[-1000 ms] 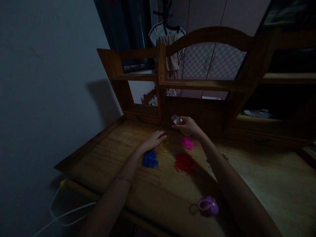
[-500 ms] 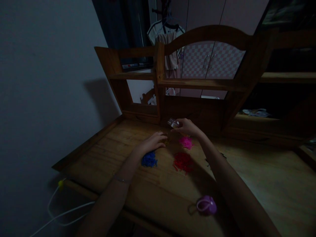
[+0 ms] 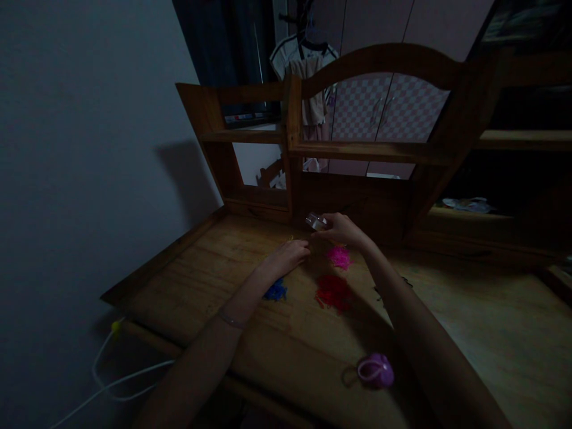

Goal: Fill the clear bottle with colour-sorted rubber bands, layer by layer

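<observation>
My right hand [image 3: 342,229] holds a small clear container [image 3: 316,221] just above the wooden desk [image 3: 469,333], near its back panel. My left hand [image 3: 288,256] is closed in a pinch beside it, fingertips close to the container, apparently on yellow bands that I can barely make out. On the desk lie small heaps of bands: a blue heap [image 3: 276,291] partly under my left wrist, a red heap [image 3: 333,292] and a pink heap [image 3: 338,257] below my right hand.
A purple round lid or cup [image 3: 376,370] lies near the desk's front edge. A wooden hutch with shelves [image 3: 366,152] rises at the back. A white cable [image 3: 111,387] hangs off the left side by the wall.
My left hand lifted off the yellow heap and closed into a pinch, moving right toward the container. The yellow heap no longer shows on the desk. My right hand barely moved.
</observation>
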The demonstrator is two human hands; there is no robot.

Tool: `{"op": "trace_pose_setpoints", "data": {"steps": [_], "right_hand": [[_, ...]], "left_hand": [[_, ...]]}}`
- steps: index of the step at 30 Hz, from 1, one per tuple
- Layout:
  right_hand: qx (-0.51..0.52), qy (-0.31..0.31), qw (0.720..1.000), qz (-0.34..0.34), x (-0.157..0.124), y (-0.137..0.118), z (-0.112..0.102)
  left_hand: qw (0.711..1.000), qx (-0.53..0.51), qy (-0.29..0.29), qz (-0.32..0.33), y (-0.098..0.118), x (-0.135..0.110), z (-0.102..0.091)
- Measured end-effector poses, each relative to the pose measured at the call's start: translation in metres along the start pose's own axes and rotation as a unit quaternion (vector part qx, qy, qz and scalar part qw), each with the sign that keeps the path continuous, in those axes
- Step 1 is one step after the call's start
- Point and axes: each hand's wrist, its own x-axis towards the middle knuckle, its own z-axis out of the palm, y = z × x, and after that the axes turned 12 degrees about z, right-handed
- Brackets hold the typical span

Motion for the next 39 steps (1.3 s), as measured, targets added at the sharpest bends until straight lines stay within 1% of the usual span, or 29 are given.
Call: {"op": "trace_pose_setpoints", "data": {"steps": [2,3,5,6,8,10,12,14,15,17,21,27,29,30,33,36,39], "right_hand": [[0.001,-0.003,1.0,0.001,0.0,0.002,-0.001],[-0.001,-0.003,1.0,0.003,0.0,0.002,-0.001],[-0.007,-0.004,1.0,0.003,-0.001,0.003,-0.003],[-0.008,-0.007,1.0,0.002,-0.001,0.003,-0.004],[-0.006,-0.019,1.0,-0.003,-0.003,0.003,-0.005],[-0.004,-0.032,0.999,-0.012,-0.003,0.001,-0.003],[-0.006,-0.035,0.999,-0.023,-0.003,0.0,0.001],[-0.01,-0.032,0.999,-0.035,-0.002,-0.002,0.007],[-0.012,-0.031,0.999,-0.042,-0.002,-0.003,0.01],[-0.013,-0.031,0.998,-0.054,-0.001,-0.004,0.017],[-0.009,-0.031,0.997,-0.065,-0.001,-0.008,0.027],[0.009,-0.038,0.998,-0.053,-0.002,-0.015,0.032],[0.019,-0.038,0.998,-0.051,-0.002,-0.016,0.032],[0.025,-0.036,0.998,-0.051,-0.002,-0.016,0.032],[0.035,-0.029,0.998,-0.052,-0.001,-0.016,0.032],[0.024,-0.022,0.998,-0.056,-0.002,-0.015,0.03],[-0.004,-0.012,0.998,-0.062,-0.002,-0.015,0.029]], "left_hand": [[0.999,-0.03,0.029,-0.013,-0.007,0.0,0.0],[0.997,-0.05,0.055,-0.024,-0.012,0.0,0.0],[0.982,-0.107,0.139,-0.066,-0.021,-0.001,-0.001],[0.967,-0.142,0.19,-0.094,-0.025,-0.001,-0.002],[0.918,-0.225,0.286,-0.158,-0.032,-0.002,-0.005],[0.853,-0.314,0.359,-0.214,-0.036,-0.002,-0.007],[0.787,-0.396,0.406,-0.244,-0.036,-0.001,-0.01],[0.732,-0.454,0.44,-0.254,-0.035,0.001,-0.011],[0.712,-0.471,0.454,-0.255,-0.033,0.002,-0.012],[0.686,-0.489,0.477,-0.252,-0.031,0.003,-0.012],[0.659,-0.498,0.509,-0.242,-0.032,0.005,-0.011],[0.634,-0.519,0.523,-0.235,-0.035,0.006,-0.008],[0.635,-0.523,0.517,-0.235,-0.033,0.007,-0.008],[0.642,-0.52,0.512,-0.236,-0.032,0.008,-0.008],[0.681,-0.479,0.503,-0.233,-0.03,0.008,-0.009],[0.741,-0.413,0.488,-0.206,-0.029,0.006,-0.012],[0.798,-0.354,0.451,-0.187,-0.027,0.003,-0.017]]}}
